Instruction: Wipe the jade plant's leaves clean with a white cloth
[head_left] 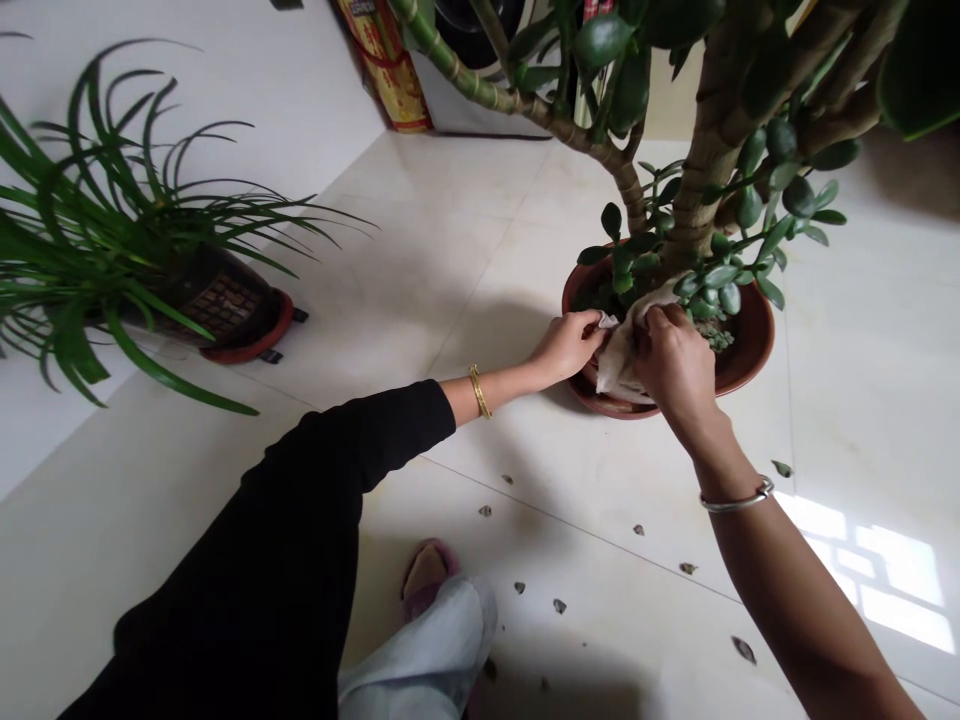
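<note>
Much of the right hand's (pixel 679 360) grip is hidden: its fingers curl into a pale cloth (pixel 619 365) and the tips cannot be seen. The left hand (pixel 568 345) pinches the cloth's edge between thumb and fingers. The cloth lies bunched at the near left side of a reddish-brown pot (pixel 752 348), towards three o'clock, covering part of its rim. The thick-stemmed plant (pixel 694 200) in that pot runs off the top edge at one o'clock, its leaves hiding most of the soil. At nine o'clock a long-leaved plant (pixel 82 220) is cut off by the left edge, its dark pot partly covered by leaves.

The floor (pixel 420 210) is pale, glossy tile, with scattered dry leaves (pixel 743 650) around five o'clock and a bright window reflection at four. A white wall (pixel 247 90) fills ten to eleven o'clock. At twelve, a grey machine (pixel 484 105) is cropped by the top edge.

Beside it, a red-and-yellow package (pixel 384 65) carries printing too small to read.
</note>
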